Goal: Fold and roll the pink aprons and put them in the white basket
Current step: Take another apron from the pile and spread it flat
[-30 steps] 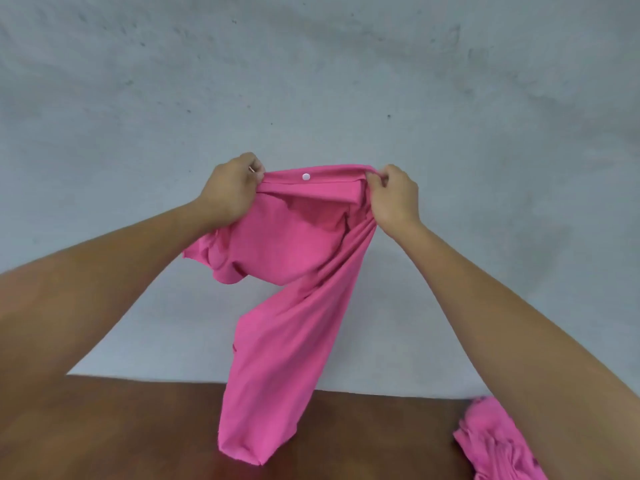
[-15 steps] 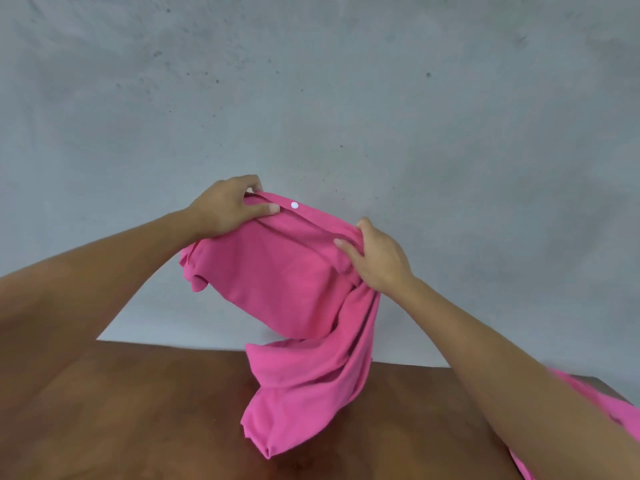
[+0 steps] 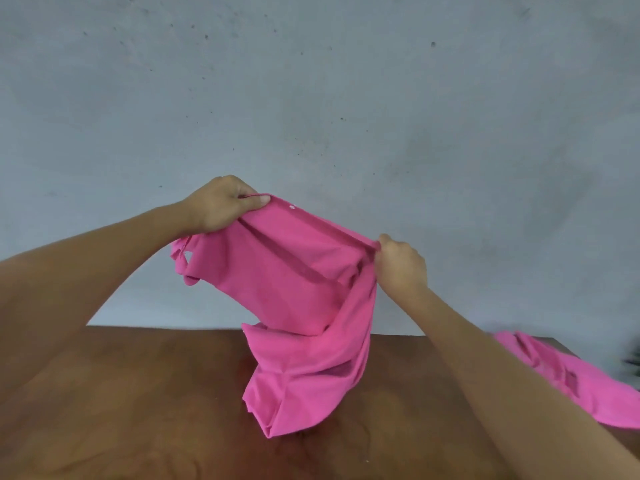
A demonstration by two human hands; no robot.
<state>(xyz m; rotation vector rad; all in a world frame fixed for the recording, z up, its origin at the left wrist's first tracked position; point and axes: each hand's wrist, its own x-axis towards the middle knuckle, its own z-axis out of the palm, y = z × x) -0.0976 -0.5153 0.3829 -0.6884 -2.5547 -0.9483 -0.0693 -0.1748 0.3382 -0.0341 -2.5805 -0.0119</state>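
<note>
left hand (image 3: 221,204) pinching pink apron (image 3: 298,306) hem at 10 o'clock | right hand (image 3: 400,263) gripping it at 3 | arms outstretched, hands apart | apron's tail touching table (image 3: 138,393)

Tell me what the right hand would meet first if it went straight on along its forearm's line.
Beyond the pink apron edge it pinches, the right hand looks to have a free way forward and up-left to the grey wall behind the table. How far off that wall stands cannot be told.
</note>
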